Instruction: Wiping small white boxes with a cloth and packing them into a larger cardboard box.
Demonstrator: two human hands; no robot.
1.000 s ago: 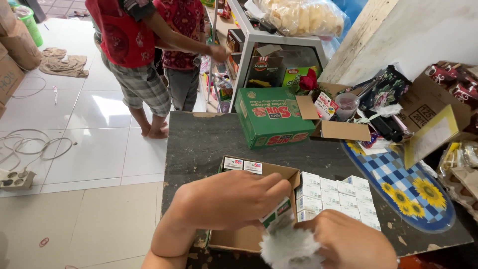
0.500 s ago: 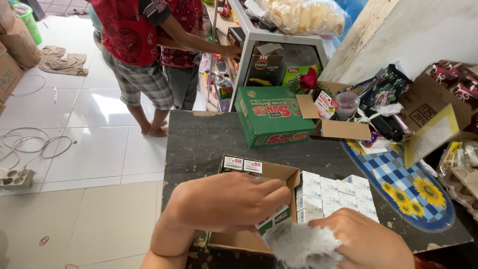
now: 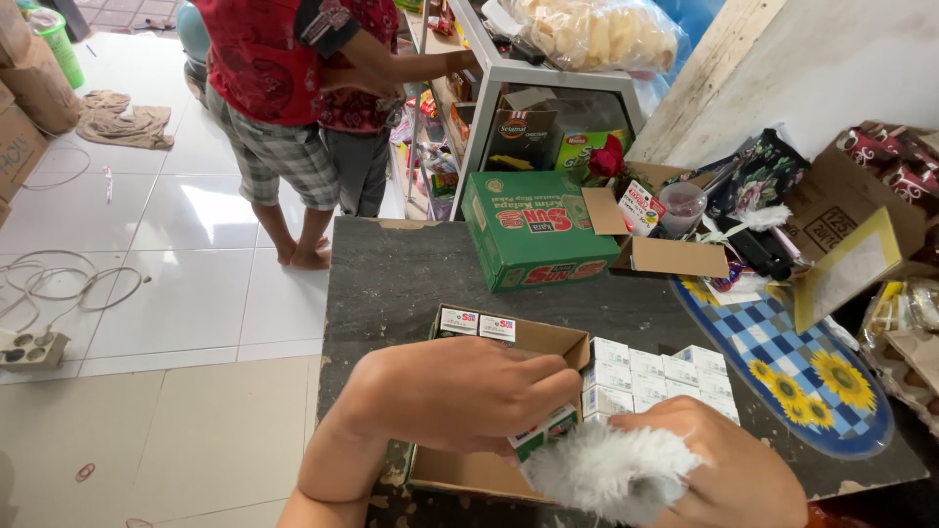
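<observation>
Small packet: a green-and-white carton (image 3: 544,430) sits under the left hand (image 3: 460,391), over the open cardboard box (image 3: 469,469) on the counter (image 3: 391,284).
Change: since a second ago the left hand has slid right and closed down on the packet; the right hand (image 3: 724,479) has moved in lower.
Left fingers: curled shut around the packet.
Right fingers: closed on a white fluffy duster (image 3: 606,469).
Nearby: rows of white packets (image 3: 655,372) just beside the box.

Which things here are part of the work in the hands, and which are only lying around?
In use:
- left hand
- right hand
- white fluffy duster
- small packets
- brown carton

Lying about:
- green box
- white packet stack
- sunflower mat
</observation>
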